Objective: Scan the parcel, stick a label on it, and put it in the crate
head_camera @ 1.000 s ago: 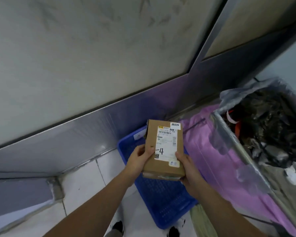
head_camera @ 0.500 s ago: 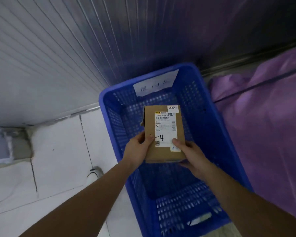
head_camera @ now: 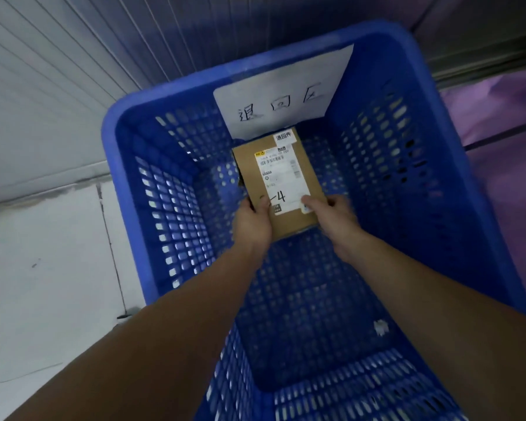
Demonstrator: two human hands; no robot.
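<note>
- Fingers: left hand [head_camera: 253,221] thumb pressed on top face of cardboard parcel [head_camera: 278,183], other fingers wrapped under its left edge, mostly hidden.
- Right hand [head_camera: 334,218] thumb on parcel's near-right corner, over the shipping label [head_camera: 281,180]; remaining fingers curled under right edge.
- Both hands clamp parcel at its near end; parcel lies flat, label side up.
- Parcel is inside blue plastic crate [head_camera: 128,192], below the rim, towards crate's far wall; can't tell if it touches the crate floor.
- Shipping label has barcode and handwritten "-4"; small white sticker [head_camera: 283,137] with printed characters sits at parcel's far-right corner.
- White paper sign [head_camera: 281,95] with handwritten characters hangs on crate's far wall, just beyond parcel.
- Small white scrap [head_camera: 380,327] on crate floor, near end, well apart from parcel.
- Both forearms reach in over crate's near rim.
- White tiled floor [head_camera: 43,268] left of crate; purple sheet [head_camera: 504,147] right of crate; ribbed metal panel [head_camera: 134,41] behind crate.
</note>
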